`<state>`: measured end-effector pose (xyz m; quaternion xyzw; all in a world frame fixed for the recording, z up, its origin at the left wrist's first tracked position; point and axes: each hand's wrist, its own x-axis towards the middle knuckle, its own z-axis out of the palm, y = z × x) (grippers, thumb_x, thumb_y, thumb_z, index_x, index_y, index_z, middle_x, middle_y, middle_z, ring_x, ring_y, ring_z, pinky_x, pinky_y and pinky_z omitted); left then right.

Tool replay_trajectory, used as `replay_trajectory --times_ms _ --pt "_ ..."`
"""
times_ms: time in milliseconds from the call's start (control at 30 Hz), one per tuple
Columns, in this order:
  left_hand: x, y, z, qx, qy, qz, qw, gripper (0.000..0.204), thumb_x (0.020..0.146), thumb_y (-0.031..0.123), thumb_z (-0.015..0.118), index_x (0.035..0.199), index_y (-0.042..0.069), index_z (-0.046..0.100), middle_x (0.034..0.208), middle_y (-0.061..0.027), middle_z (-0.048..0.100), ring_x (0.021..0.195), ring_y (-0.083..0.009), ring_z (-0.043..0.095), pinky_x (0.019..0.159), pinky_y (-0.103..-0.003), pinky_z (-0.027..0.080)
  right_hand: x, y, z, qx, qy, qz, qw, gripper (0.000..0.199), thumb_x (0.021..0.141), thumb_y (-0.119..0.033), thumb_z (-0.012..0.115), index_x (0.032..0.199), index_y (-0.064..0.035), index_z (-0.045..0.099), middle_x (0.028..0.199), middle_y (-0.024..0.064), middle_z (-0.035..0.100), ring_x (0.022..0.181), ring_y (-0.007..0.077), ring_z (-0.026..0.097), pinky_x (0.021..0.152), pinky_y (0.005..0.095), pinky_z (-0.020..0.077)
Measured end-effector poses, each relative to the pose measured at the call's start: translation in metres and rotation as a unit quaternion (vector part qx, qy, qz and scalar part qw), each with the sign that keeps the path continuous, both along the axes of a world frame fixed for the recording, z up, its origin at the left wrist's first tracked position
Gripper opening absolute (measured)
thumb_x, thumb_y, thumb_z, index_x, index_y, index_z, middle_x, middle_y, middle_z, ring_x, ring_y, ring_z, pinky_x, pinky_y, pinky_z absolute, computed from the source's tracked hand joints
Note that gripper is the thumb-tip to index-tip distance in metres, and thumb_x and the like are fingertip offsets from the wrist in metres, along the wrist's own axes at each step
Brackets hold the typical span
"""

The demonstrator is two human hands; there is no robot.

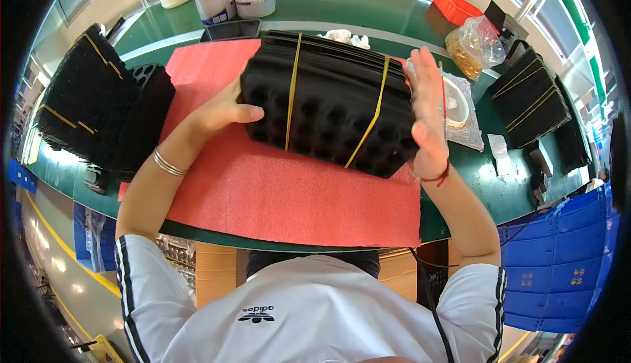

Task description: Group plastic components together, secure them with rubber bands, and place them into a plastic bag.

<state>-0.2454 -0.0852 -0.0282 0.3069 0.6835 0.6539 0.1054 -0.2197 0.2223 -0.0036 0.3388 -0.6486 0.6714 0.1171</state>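
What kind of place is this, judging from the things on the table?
Probably a factory packing or assembly bench. Both hands grip a banded stack of black moulded trays over a red foam mat on a green worktable; more banded tray stacks lie nearby, and blue crates stand alongside.

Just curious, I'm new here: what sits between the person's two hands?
In the head view, a stack of black trays bound by two yellow bands lies between the left hand and right hand, both pressing its ends above the red mat.

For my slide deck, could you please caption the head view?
Left hand and right hand grip a banded stack of black trays over a red foam mat.
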Motion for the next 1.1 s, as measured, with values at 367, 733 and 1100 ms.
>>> replay_trajectory --times_ms 367,733,1100 --pt "0.027 0.039 0.017 0.306 -0.121 0.183 0.926 0.073 0.091 0.051 0.018 0.139 -0.003 0.025 0.138 -0.0131 0.038 0.128 -0.0225 0.036 0.107 -0.031 0.023 0.002 -0.012 -0.012 -0.222 -0.335 -0.013 0.916 0.064 0.091 -0.046 0.04 0.134 0.0007 0.035 0.13 0.0129 0.045 0.116 0.0235 0.048 0.097 0.0355 0.0389" --pt "0.057 0.057 0.026 0.262 -0.124 0.213 0.933 0.072 0.09 0.047 0.02 0.14 -0.004 0.021 0.141 -0.0153 0.034 0.129 -0.0232 0.035 0.107 -0.031 0.022 0.002 -0.003 -0.005 -0.319 -0.371 0.202 0.849 0.067 0.09 -0.054 0.034 0.131 -0.0012 0.042 0.123 0.013 0.052 0.11 0.0252 0.053 0.096 0.0373 0.0408" --pt "0.047 0.053 0.027 0.119 0.039 0.22 0.968 0.079 0.085 0.048 0.031 0.139 -0.007 0.018 0.14 -0.0188 0.031 0.13 -0.0254 0.032 0.108 -0.032 0.019 -0.012 -0.001 0.011 -0.074 -0.26 -0.031 0.962 0.051 0.095 -0.039 0.037 0.124 0.0027 0.044 0.115 0.0108 0.054 0.106 0.0176 0.052 0.095 0.0297 0.0392"
